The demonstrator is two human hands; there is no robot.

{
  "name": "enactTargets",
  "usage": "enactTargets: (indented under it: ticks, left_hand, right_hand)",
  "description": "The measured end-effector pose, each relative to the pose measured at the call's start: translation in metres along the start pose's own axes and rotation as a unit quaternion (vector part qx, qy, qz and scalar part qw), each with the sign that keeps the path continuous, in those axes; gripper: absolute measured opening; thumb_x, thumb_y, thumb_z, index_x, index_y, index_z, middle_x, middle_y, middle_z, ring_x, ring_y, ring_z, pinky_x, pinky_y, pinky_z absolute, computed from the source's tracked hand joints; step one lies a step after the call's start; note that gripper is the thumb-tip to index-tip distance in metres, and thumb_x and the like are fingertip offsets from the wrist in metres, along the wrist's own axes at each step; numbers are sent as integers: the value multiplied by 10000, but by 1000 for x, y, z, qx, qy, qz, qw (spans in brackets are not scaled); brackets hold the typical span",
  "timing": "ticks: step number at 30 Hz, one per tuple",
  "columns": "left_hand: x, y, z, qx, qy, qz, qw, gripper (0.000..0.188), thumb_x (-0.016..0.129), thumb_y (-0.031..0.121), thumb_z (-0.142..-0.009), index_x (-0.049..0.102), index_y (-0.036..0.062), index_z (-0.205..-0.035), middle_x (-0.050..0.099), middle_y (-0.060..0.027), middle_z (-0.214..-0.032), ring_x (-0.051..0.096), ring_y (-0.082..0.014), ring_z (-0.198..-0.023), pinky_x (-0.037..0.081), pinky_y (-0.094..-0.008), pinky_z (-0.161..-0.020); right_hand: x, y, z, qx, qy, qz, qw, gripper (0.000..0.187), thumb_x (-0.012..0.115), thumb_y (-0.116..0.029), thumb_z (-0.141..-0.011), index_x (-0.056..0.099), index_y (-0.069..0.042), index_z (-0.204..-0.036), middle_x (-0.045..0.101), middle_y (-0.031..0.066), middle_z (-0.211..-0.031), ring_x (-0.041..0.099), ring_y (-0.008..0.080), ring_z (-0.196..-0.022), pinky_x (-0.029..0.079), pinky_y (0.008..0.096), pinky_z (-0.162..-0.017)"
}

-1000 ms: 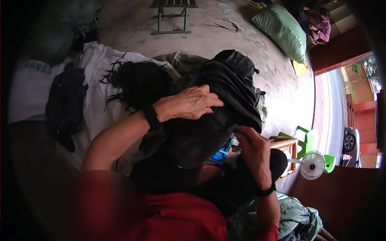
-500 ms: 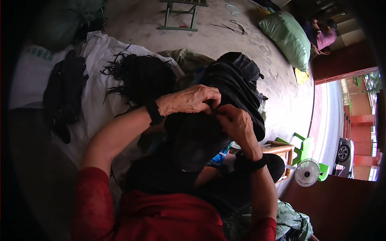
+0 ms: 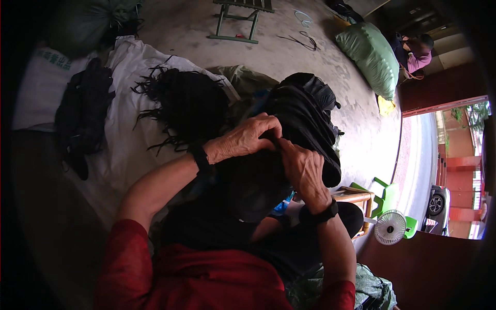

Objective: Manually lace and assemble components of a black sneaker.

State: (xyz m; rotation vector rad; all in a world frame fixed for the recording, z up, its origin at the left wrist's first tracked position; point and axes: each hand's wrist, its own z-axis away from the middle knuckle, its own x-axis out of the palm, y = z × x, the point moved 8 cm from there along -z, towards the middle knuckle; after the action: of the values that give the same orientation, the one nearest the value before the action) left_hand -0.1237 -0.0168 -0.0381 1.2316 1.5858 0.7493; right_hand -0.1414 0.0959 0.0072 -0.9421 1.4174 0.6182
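My left hand (image 3: 250, 137) and my right hand (image 3: 305, 168) meet over my lap, fingertips pinched close together on the upper edge of a piece of black cloth (image 3: 253, 181). Its dark folds drape between my forearms, and its exact kind cannot be made out. Dark bands circle both my wrists. Just beyond my hands lies a stacked bundle of black cloth (image 3: 305, 111). To the left of it, a heap of black strips with stringy ends (image 3: 186, 101) rests on a white sheet (image 3: 121, 111).
More black cloth (image 3: 85, 111) lies far left. A folding stool (image 3: 237, 23) and a green stuffed sack (image 3: 369, 59) stand farther off. At right are a small fan (image 3: 390, 227), a wooden stool (image 3: 359, 196) and a green chair (image 3: 387, 199). Another person (image 3: 417, 54) sits at upper right.
My right hand has turned slightly, its fingers drawn in nearer my left hand at the cloth's edge. The whole view has shifted a little; the surrounding things stay in place.
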Motion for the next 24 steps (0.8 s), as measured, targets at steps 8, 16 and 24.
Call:
enactTargets:
  ticks: [8,16,24]
  left_hand:
    - [35,10,6,72,24,-71,995,413,598,-18,-839,534,98,-1230,556,-107,-1273,507,-291,-1242,375,-459,-1064]
    - [52,34,13,165,52,-283,943,443,494,-5,-923,441,59,-1358,540,-141,-1296,528,-291,-1210,399,-473,-1032]
    - [30,28,-14,64,22,-136,988,216,588,43,-900,559,41,-1114,679,-126,-989,668,-313,-945,525,-409,-814]
  right_hand:
    - [-38,43,45,72,39,138,987,101,519,-49,-867,556,-93,-949,611,113,-727,653,309,-647,485,419,-541]
    - [-223,250,280,440,134,439,772,170,454,-223,-1013,588,-162,-1098,698,122,-892,674,348,-697,483,464,-538]
    - [-196,234,297,460,283,-432,722,211,584,-224,-972,602,-47,-1086,445,-73,-666,343,-4,-472,285,153,-393]
